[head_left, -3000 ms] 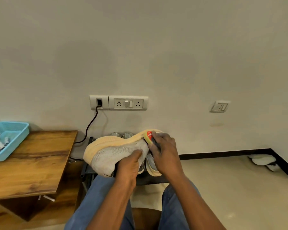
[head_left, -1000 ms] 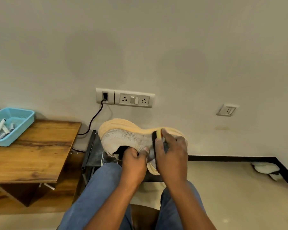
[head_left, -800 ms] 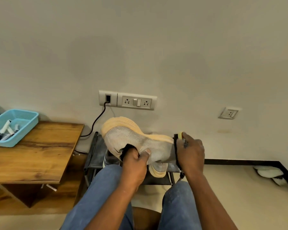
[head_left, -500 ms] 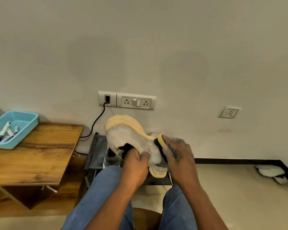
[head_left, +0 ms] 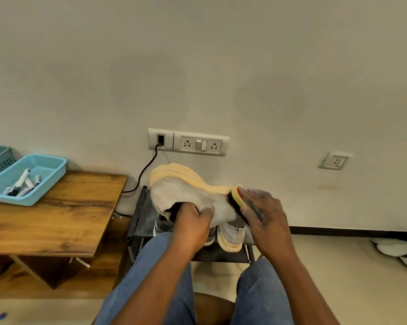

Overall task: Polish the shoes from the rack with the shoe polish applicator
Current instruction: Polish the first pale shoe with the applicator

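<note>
Holding the shoe [head_left: 188, 193] sole up over the rack [head_left: 141, 221], the left hand [head_left: 193, 224] has its grip curled tight into the shoe's opening. At 3 o'clock from that grip, the right hand [head_left: 261, 214] curls its fingers round the applicator [head_left: 237, 198], pressed on the shoe's side. Another shoe [head_left: 230, 235] sits on the rack at 6 o'clock. A bench [head_left: 57, 216] stands at 9 o'clock.

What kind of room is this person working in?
Probably a room in a home: a low shoe rack holding shoes stands against a plain wall with power sockets, beside a wooden table carrying a blue basket.
</note>
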